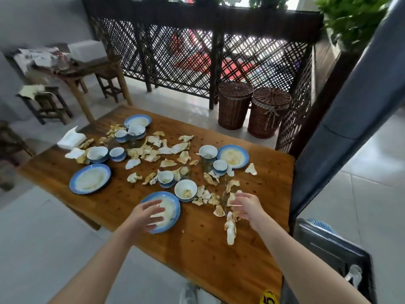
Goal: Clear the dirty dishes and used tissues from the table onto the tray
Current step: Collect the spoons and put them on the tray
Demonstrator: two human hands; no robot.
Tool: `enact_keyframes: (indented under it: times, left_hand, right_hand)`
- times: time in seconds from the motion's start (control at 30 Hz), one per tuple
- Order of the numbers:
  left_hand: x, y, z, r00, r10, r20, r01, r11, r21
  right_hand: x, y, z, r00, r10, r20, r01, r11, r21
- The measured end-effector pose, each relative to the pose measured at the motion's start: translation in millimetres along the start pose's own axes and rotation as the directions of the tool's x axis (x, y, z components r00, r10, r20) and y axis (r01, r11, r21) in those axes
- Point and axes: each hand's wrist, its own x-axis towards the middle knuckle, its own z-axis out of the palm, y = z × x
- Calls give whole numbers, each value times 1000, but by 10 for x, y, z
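Dirty blue-rimmed white plates (74, 187) and bowls (185, 189) are lying food-smeared among crumpled, yellow-stained white tissues (231, 231) across the brown wooden table (197, 255). The left hand (146, 213) is hovering spread-fingered over the nearest plate (175, 202). The right hand (246, 206) is curling beside tissues; whether it is gripping one is unclear.

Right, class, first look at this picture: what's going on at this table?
A person is at a wooden table strewn with dirty dishes and used tissues. The left hand reaches with spread fingers over the nearest plate, not gripping it. The right hand is among the tissues by the table's near edge. Blur hides whether it holds one. Most of the mess seems to be on the table, so the clearing looks barely begun.
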Motion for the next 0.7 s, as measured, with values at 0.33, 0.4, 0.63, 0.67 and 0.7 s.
enact_keyframes:
  times: [0.33, 0.4, 0.63, 0.67, 0.7]
  left_hand:
    - [953, 843, -842, 988, 9, -154, -9, 1000, -3]
    - [1081, 965, -921, 983, 25, -182, -26, 1000, -3]
    - [1422, 1232, -998, 992, 10, -123, -4, 999, 51]
    - [1483, 1260, -1015, 993, 3, -114, 4, 998, 57]
    - [1544, 1277, -1040, 994, -6, -110, 13, 998, 63]
  right_hand:
    - [1052, -997, 1073, 993, 36, 112, -41, 998, 48]
    - [1226, -1166, 1221, 991, 30, 133, -38, 997, 64]
    - [1719, -1355, 1652, 980, 74, 186, -76, 997, 2]
    - [1785, -1370, 1697, 979, 93, 181, -95, 995, 3]
    - [1842, -1382, 1737, 978, 113, 175, -117, 993, 11]
